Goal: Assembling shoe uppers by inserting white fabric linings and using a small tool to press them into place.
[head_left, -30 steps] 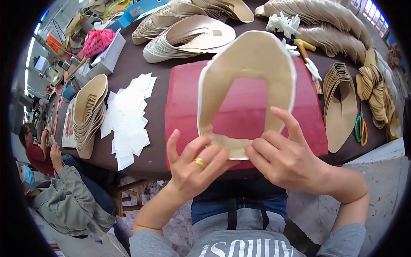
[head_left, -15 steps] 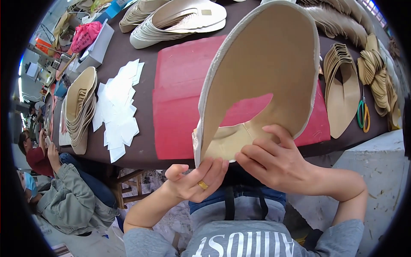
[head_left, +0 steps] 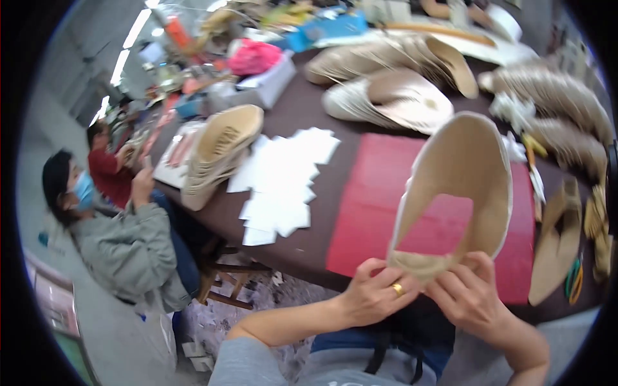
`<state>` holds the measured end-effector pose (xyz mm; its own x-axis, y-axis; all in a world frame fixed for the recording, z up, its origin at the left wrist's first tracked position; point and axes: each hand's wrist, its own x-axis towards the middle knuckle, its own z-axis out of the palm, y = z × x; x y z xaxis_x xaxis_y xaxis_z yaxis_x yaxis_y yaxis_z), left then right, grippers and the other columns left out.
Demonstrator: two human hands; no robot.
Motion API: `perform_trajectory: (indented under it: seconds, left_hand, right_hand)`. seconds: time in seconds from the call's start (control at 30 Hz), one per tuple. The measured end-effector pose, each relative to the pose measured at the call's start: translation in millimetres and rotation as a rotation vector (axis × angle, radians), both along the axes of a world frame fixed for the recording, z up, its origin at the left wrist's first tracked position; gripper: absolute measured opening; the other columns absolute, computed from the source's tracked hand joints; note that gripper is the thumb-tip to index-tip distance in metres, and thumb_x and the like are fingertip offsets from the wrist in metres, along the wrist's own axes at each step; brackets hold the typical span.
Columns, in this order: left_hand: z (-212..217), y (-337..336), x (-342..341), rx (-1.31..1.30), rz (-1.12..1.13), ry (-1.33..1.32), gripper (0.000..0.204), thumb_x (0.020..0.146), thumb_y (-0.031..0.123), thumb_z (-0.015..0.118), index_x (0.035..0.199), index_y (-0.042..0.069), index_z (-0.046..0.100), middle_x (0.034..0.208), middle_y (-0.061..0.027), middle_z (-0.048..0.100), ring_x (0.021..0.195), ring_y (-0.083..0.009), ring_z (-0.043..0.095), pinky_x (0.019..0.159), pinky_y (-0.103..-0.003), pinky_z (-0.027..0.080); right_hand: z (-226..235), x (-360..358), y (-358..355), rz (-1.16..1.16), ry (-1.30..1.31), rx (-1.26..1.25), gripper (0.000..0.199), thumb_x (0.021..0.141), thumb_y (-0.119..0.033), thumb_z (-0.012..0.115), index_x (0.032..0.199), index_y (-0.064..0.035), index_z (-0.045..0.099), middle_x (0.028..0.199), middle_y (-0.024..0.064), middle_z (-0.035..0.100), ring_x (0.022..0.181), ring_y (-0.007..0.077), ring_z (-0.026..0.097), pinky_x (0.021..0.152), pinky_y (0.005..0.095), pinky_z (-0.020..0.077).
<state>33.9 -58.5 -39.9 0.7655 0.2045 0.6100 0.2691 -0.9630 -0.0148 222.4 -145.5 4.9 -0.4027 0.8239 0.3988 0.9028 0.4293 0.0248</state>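
Observation:
Between my hands is a beige shoe upper [head_left: 487, 161] with a pale edge and an opening in its middle, held upright over the red mat [head_left: 367, 206]. My left hand [head_left: 380, 293], with a gold ring, pinches its lower edge at the left. My right hand [head_left: 468, 289] grips the same lower edge close by, fingers curled round it. The two hands nearly touch. Through the opening the red mat shows. The fingertips are partly hidden behind the edge of the upper.
White paper pieces [head_left: 280, 186] lie left of the mat, beside stacked beige uppers [head_left: 222, 154]. More stacked uppers [head_left: 393, 100] stand beyond. Scissors with green and orange handles [head_left: 573, 282] lie at right. A masked person in a grey-green jacket [head_left: 125, 248] sits at far left.
The view has swung left, so the table and the seated people appear further right. The shoe upper has tipped away and looks smaller; my hands have drawn closer together on its lower edge.

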Motion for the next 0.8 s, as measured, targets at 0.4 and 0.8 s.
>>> perform_trajectory:
  seconds: [0.4, 0.8]
  left_hand:
    - [-11, 44, -5, -0.740, -0.047, -0.486, 0.008, 0.092, 0.014, 0.059, 0.086, 0.009, 0.060, 0.081, -0.0011, 0.057, 0.074, -0.0123, 0.054, 0.078, -0.032, 0.043]
    - [2, 66, -73, -1.819, -0.501, -1.227, 0.029, 0.099, 0.026, 0.045, 0.113, 0.003, 0.053, 0.099, -0.0102, 0.063, 0.087, -0.0162, 0.060, 0.079, -0.029, 0.048]
  right_hand:
    - [57, 5, 26, -0.062, 0.326, 0.357, 0.016, 0.080, -0.011, 0.066, 0.096, -0.0085, 0.067, 0.091, 0.0049, 0.060, 0.084, 0.0188, 0.058, 0.098, 0.0501, 0.0380]
    - [-17, 42, 44, -0.154, 0.456, 0.139, 0.014, 0.079, -0.003, 0.065, 0.092, -0.0012, 0.067, 0.092, 0.0087, 0.060, 0.079, 0.0228, 0.056, 0.093, 0.0400, 0.0442]
